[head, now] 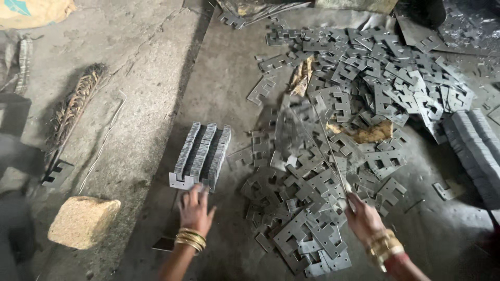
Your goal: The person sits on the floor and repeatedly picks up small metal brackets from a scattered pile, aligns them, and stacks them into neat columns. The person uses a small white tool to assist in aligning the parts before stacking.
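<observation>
My left hand (196, 209) rests with spread fingers against the near end of a neat stack of grey notched metal plates (203, 153) standing on edge on the floor. My right hand (363, 218) grips the lower end of a thin metal rod (328, 143) that slants up and away. Blurred plates (291, 125) hang on the rod's far end, above a big loose heap of the same plates (359, 104). Both wrists wear gold bangles.
A tan stone block (83, 221) lies at the lower left, with a bundle of dry twigs (73, 106) and a thin wire (104, 140) beyond it. Another stacked row of plates (476, 151) stands at the right edge. A single plate (57, 173) lies at left.
</observation>
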